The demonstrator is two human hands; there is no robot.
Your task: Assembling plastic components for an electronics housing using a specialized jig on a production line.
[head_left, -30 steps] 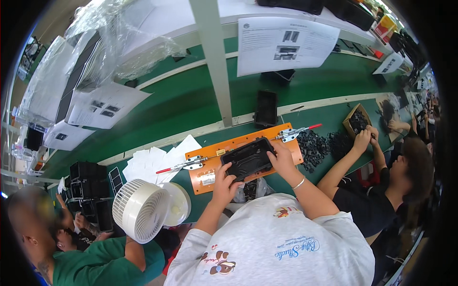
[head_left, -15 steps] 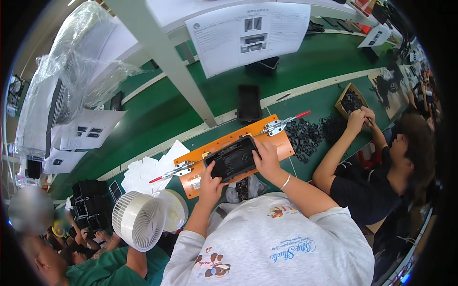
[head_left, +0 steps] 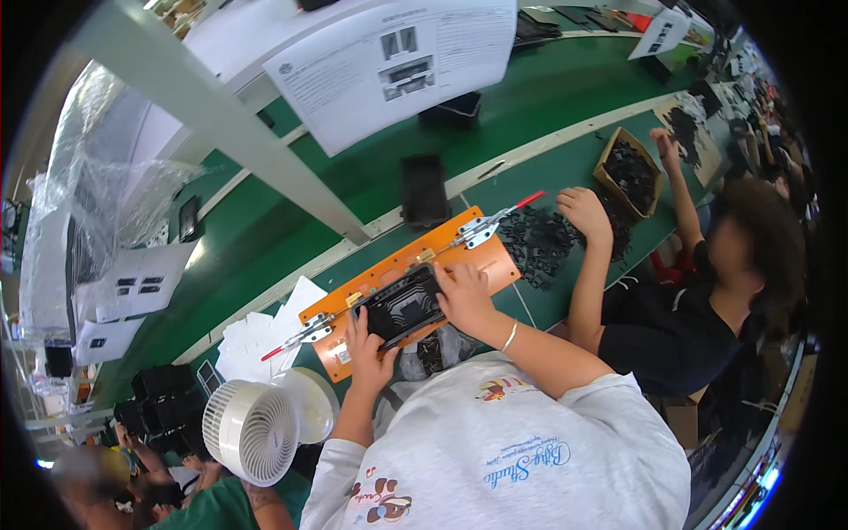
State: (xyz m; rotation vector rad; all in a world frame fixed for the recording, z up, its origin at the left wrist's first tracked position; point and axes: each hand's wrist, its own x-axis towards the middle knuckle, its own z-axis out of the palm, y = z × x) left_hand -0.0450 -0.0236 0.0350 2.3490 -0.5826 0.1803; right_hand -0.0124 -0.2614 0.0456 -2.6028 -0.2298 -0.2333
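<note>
A white fan (head_left: 254,430) sits at my near left. My left hand (head_left: 369,346) grips the left end of the black tray (head_left: 402,306), thumb on top, to steady it. The tray lies on the orange jig (head_left: 495,258) between two toggle clamps. My right hand (head_left: 465,296) clasps its right end, pressing it flat on the worktop (head_left: 309,230).

Both hands are on a black tray (head_left: 402,306) sitting on an orange jig (head_left: 495,256) on the green table (head_left: 530,115): left hand (head_left: 369,346) at its near-left corner, right hand (head_left: 463,296) on its right end. White fan (head_left: 254,431) sits near-left, and a co-worker's hand (head_left: 585,212) rests in a pile of black parts (head_left: 539,243).
</note>
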